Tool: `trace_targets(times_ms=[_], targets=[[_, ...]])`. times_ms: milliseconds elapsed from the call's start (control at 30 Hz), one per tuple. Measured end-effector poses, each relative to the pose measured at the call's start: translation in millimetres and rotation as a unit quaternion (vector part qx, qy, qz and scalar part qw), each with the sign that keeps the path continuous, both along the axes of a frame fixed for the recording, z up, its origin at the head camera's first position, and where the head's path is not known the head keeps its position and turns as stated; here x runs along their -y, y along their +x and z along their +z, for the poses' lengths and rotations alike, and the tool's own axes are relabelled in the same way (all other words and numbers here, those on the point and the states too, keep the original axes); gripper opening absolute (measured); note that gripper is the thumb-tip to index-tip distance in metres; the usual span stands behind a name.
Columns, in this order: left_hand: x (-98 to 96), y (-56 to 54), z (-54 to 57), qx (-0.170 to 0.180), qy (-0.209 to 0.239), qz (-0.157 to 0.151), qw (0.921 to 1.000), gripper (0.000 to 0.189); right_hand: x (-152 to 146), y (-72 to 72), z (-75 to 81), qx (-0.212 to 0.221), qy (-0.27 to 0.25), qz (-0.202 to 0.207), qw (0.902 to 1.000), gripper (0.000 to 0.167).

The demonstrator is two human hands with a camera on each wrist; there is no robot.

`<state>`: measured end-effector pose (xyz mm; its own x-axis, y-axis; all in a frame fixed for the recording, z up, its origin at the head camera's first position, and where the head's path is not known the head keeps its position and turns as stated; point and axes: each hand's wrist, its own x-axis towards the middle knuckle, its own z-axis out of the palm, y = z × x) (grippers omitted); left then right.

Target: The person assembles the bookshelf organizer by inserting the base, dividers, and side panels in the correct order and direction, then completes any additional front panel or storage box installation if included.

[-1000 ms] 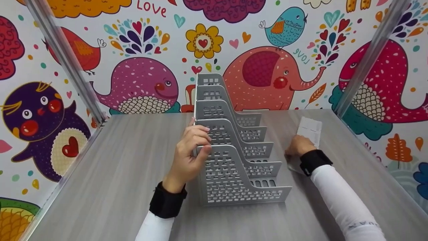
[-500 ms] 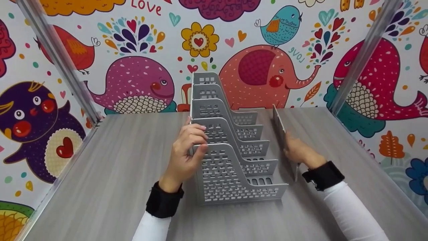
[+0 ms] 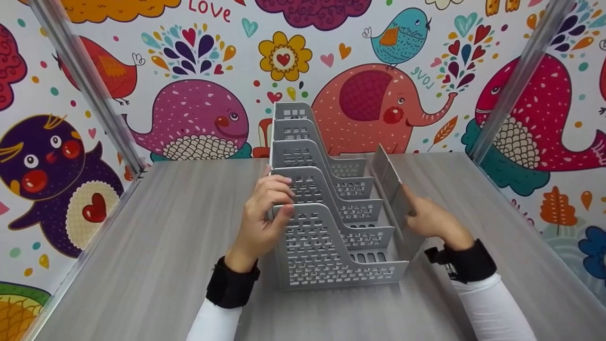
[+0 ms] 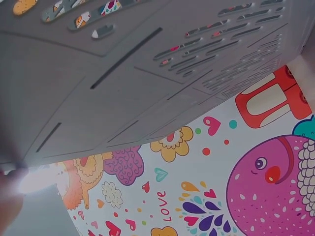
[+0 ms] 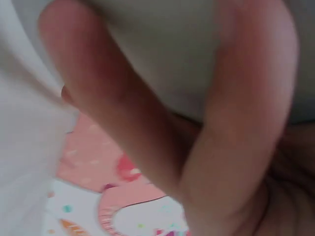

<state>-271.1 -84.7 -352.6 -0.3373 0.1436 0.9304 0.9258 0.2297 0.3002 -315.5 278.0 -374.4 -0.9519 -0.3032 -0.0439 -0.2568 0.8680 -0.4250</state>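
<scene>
A grey plastic file organizer (image 3: pixel 312 246) stands upright on the table, its several perforated dividers stepping down toward the right. My left hand (image 3: pixel 265 220) grips its tall back edge, fingers reaching over between dividers and thumb near the front one. The left wrist view shows the organizer's slotted back wall (image 4: pixel 123 83) up close. A flat grey panel (image 3: pixel 387 175) stands on edge along the low front ends of the compartments. Against its outer face presses my right hand (image 3: pixel 435 219), index finger extended; in the right wrist view two fingers (image 5: pixel 246 88) spread apart over the grey surface.
The table (image 3: pixel 170 246) has a light wood-grain top. Behind it rises a wall (image 3: pixel 203 113) printed with cartoon animals. Metal posts (image 3: pixel 94 90) frame the left and right sides.
The grey panel was lying tilted at the right under my right hand; it has swung upright and moved left to the organizer's front. My left hand keeps its grip.
</scene>
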Motion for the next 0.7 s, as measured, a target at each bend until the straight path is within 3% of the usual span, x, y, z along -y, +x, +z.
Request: trace_targets(times_ms=[133, 300, 467, 700], targets=[[2.1, 0.2, -0.4, -0.002, 0.009, -0.001, 1.0, 0.037, 14.7, 16.9, 17.5, -0.035, -0.013, -0.001, 0.9993, 0.074], [1.7, -1.0, 0.0, -0.007, 0.01, -0.003, 0.9999, 0.036, 23.6, 32.0, 28.3, -0.022, -0.011, -0.01, 0.9996, 0.073], [-0.3, -1.7, 0.7, -0.009, 0.009, -0.008, 0.9999, 0.036, 26.2, 37.2, 31.1, -0.015, -0.01, -0.017, 0.9997, 0.071], [-1.9, -1.7, -0.2, -0.007, 0.0, -0.007, 1.0, 0.035, 27.9, 38.8, 31.1, -0.044, -0.02, -0.017, 0.9987, 0.065]])
